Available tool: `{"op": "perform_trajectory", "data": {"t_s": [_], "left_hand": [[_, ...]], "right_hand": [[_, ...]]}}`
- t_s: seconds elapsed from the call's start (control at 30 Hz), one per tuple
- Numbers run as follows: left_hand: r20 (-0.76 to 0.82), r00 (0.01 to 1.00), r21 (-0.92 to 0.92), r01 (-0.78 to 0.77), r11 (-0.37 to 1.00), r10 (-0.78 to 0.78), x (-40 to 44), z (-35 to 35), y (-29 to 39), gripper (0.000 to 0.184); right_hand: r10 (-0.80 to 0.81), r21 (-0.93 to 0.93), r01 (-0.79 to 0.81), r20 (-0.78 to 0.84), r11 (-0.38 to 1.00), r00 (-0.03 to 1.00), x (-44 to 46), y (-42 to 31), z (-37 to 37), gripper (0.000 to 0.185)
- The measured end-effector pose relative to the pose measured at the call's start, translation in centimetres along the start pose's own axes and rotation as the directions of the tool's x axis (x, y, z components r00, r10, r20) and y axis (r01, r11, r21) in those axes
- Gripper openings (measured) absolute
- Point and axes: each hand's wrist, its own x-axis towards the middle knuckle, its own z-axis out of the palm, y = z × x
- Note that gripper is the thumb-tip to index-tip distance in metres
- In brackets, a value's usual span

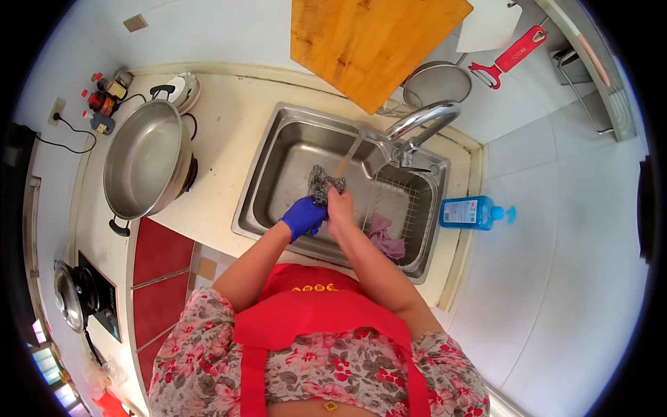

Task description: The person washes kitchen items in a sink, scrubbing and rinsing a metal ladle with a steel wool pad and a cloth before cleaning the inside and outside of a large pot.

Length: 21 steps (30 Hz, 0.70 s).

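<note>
Over the sink basin [285, 177], my left hand [303, 217], in a blue glove, is closed on a grey steel wool scourer [318, 185]. My bare right hand [340, 210] is pressed close beside it, fingers closed at the scourer's right part. A narrow tan strip [343, 164] sticks up from the scourer toward the tap; whether it is a handle or something else, I cannot tell. The chrome tap [424, 121] arches over the sink's back edge. A wire basket [410, 198] sits in the sink's right side, with a purple cloth [386, 236] at its front.
On the left counter stands a large steel pan [144, 160], near small sauce bottles [102, 104]. A blue soap bottle [465, 213] is right of the sink. Behind are a wooden cutting board [375, 42], a strainer [438, 85] and a red peeler [514, 55].
</note>
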Motion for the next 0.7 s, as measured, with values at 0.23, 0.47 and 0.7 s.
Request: {"op": "perform_trajectory", "data": {"t_s": [0.23, 0.47, 0.7], "left_hand": [[-0.071, 0.996, 0.145, 0.066, 0.987, -0.056, -3.9, 0.5, -1.6, 0.021], [-0.151, 0.988, 0.153, 0.034, 0.988, -0.011, -1.4, -0.9, -0.5, 0.022], [-0.177, 0.984, 0.183, -0.003, 0.983, 0.036, -2.3, 0.1, -1.0, 0.017]], "right_hand": [[-0.067, -0.147, 0.044, -0.157, 0.988, 0.985, 7.7, -6.5, -1.8, 0.019], [0.139, -0.09, -0.137, 0.012, 0.986, 0.99, 1.2, -1.7, 1.9, 0.023], [0.085, -0.136, -0.088, -0.024, 0.987, 0.996, 1.7, -4.1, 1.2, 0.022]]}}
